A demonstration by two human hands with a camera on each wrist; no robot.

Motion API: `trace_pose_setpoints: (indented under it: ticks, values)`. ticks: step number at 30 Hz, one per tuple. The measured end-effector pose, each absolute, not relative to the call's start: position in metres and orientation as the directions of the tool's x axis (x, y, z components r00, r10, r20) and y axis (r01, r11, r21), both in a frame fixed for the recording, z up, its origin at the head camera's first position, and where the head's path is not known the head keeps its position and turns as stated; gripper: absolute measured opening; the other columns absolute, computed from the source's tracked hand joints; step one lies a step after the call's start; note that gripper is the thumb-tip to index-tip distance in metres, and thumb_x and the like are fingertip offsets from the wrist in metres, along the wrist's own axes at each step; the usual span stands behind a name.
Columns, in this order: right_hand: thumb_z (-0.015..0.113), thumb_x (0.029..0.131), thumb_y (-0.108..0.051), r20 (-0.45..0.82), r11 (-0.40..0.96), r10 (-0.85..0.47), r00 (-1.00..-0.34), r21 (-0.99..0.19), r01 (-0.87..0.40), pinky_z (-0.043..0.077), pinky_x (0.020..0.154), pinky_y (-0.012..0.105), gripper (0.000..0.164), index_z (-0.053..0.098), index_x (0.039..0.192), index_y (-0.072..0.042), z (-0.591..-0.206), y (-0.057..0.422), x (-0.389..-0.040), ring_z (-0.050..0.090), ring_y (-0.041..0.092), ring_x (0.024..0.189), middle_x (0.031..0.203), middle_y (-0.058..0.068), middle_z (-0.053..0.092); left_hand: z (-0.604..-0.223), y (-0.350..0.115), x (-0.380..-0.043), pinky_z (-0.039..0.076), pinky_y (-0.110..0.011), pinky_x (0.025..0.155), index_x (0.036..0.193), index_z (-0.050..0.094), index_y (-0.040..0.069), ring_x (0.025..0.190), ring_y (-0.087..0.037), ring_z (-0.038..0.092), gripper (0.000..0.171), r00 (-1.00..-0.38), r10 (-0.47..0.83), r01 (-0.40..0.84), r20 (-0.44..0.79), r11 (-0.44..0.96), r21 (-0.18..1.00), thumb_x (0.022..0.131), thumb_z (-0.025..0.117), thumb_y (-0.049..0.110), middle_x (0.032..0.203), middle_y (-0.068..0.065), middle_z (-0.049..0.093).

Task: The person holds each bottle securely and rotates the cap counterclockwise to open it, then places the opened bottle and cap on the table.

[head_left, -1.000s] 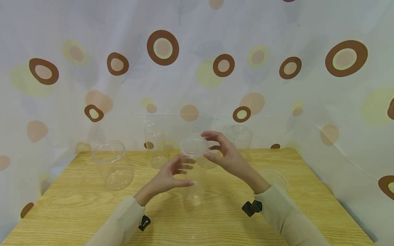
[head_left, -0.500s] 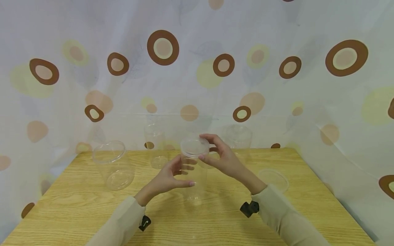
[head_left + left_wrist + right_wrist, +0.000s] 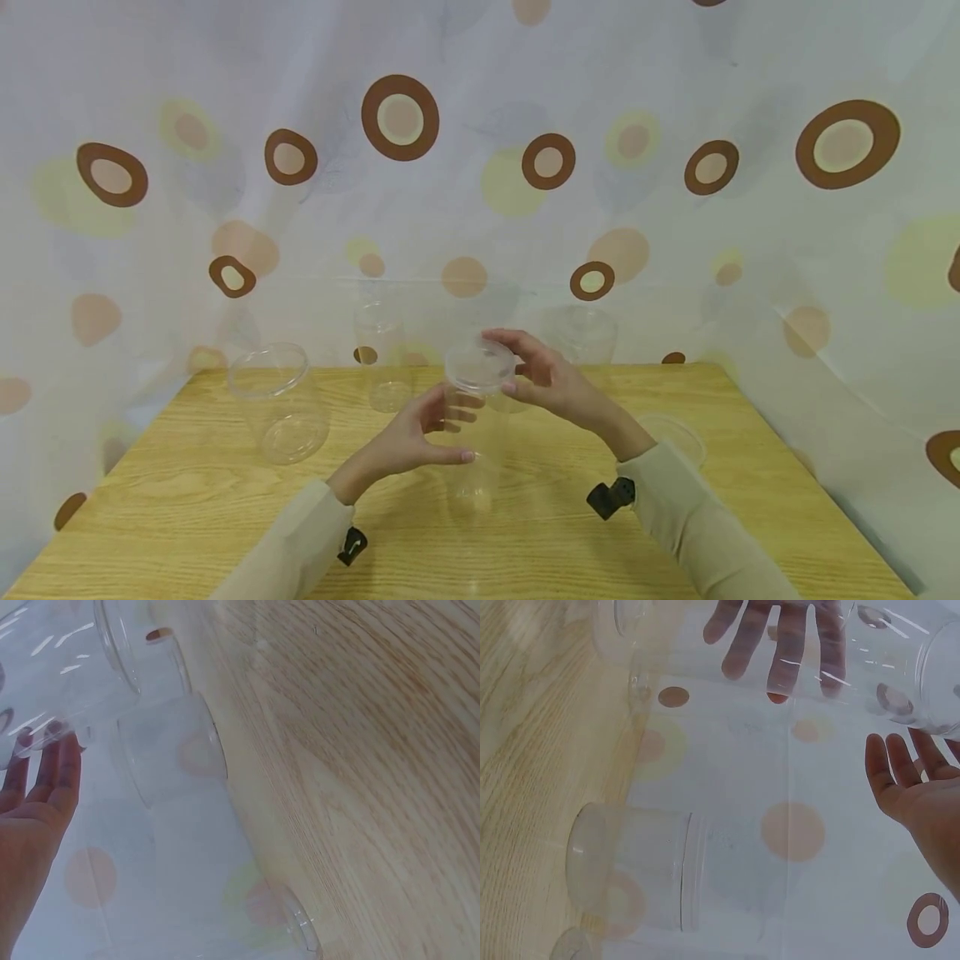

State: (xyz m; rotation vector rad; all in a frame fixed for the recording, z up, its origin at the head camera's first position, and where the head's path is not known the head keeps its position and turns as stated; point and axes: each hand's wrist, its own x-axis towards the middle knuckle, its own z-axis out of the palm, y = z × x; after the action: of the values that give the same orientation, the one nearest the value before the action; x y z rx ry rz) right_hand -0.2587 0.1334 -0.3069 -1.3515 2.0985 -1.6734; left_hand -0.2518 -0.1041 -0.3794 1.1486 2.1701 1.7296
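In the head view, a tall clear plastic jar (image 3: 477, 479) stands upright in front of me, topped by a clear lid (image 3: 478, 367). My left hand (image 3: 412, 437) grips its side, thumb in front and fingers behind; those fingers show through the clear wall in the right wrist view. At the top, my right hand (image 3: 551, 383) holds the lid's right edge between thumb and fingers. The right wrist view shows the right fingertips against the jar's lidded end (image 3: 937, 682). Whether the jar's base touches the table cannot be told.
On the wooden table (image 3: 187, 517), a wide lidless jar (image 3: 277, 408) stands left. A tall narrow jar (image 3: 382, 358) is at the back left and a lidded wide jar (image 3: 581, 333) at the back right. A loose clear lid (image 3: 678, 437) lies right, partly behind the right forearm.
The right fingers have come down and closed in on the lid's edge. The held jar has shifted slightly lower and right in the view, with the left hand still round it.
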Motion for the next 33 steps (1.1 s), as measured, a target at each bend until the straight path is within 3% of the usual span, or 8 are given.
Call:
trace_pose_setpoints:
  ticks: [3,8,13,19,27,33]
  values:
    - [0.058,0.090,-0.020,0.465,-0.003,-0.644,-0.608,-0.796,-0.605,0.039,0.095,0.038,0.058,0.030,0.140,-0.007,-0.307,0.131,-0.255,0.039,0.022,0.120,0.140,0.012,0.034,-0.379,-0.103,-0.251,0.043,-0.043,0.094,0.139,0.033,0.025,0.116,-0.025,0.052,0.076,-0.712,0.612,0.472,0.345,0.053,0.880,0.076,0.074,0.011,0.132,-0.009,0.050]
    - [0.062,0.087,-0.016,0.562,0.076,-0.483,-0.671,-0.737,-0.671,0.038,0.095,0.044,0.055,0.036,0.134,-0.005,-0.309,0.125,-0.248,0.039,0.024,0.123,0.136,0.015,0.040,-0.370,-0.101,-0.242,0.042,-0.047,0.094,0.138,0.034,0.019,0.116,-0.029,0.051,0.075,-0.733,0.575,0.479,0.364,0.057,0.876,0.075,0.073,0.006,0.131,-0.012,0.049]
    - [0.065,0.085,-0.015,0.546,0.113,-0.436,-0.715,-0.755,-0.646,0.038,0.094,0.047,0.055,0.039,0.132,-0.005,-0.311,0.118,-0.240,0.041,0.024,0.120,0.132,0.012,0.044,-0.363,-0.100,-0.236,0.040,-0.048,0.095,0.137,0.034,0.014,0.116,-0.032,0.051,0.074,-0.743,0.563,0.475,0.362,0.063,0.878,0.075,0.073,0.004,0.130,-0.016,0.049]
    - [0.069,0.081,-0.014,0.509,0.173,-0.425,-0.748,-0.766,-0.619,0.038,0.094,0.045,0.061,0.038,0.134,-0.006,-0.312,0.114,-0.237,0.043,0.023,0.115,0.128,0.011,0.047,-0.376,-0.101,-0.245,0.039,-0.053,0.097,0.137,0.034,0.023,0.118,-0.031,0.050,0.075,-0.748,0.565,0.463,0.348,0.069,0.884,0.075,0.074,0.006,0.132,-0.015,0.047]
    - [0.065,0.085,-0.015,0.467,0.120,-0.541,-0.699,-0.780,-0.614,0.038,0.096,0.045,0.058,0.037,0.134,-0.006,-0.309,0.120,-0.248,0.044,0.021,0.116,0.133,0.010,0.043,-0.381,-0.103,-0.250,0.041,-0.052,0.095,0.137,0.034,0.026,0.116,-0.025,0.052,0.076,-0.734,0.586,0.466,0.342,0.070,0.882,0.075,0.075,0.013,0.131,-0.008,0.050]
    - [0.060,0.089,-0.022,0.346,-0.016,-0.711,-0.612,-0.879,-0.477,0.047,0.086,0.033,0.058,0.033,0.138,-0.010,-0.304,0.131,-0.260,0.048,0.022,0.111,0.137,0.009,0.037,-0.378,-0.106,-0.250,0.043,-0.050,0.094,0.140,0.030,0.025,0.117,-0.030,0.051,0.079,-0.686,0.659,0.446,0.307,0.048,0.894,0.076,0.075,0.012,0.131,-0.012,0.049]
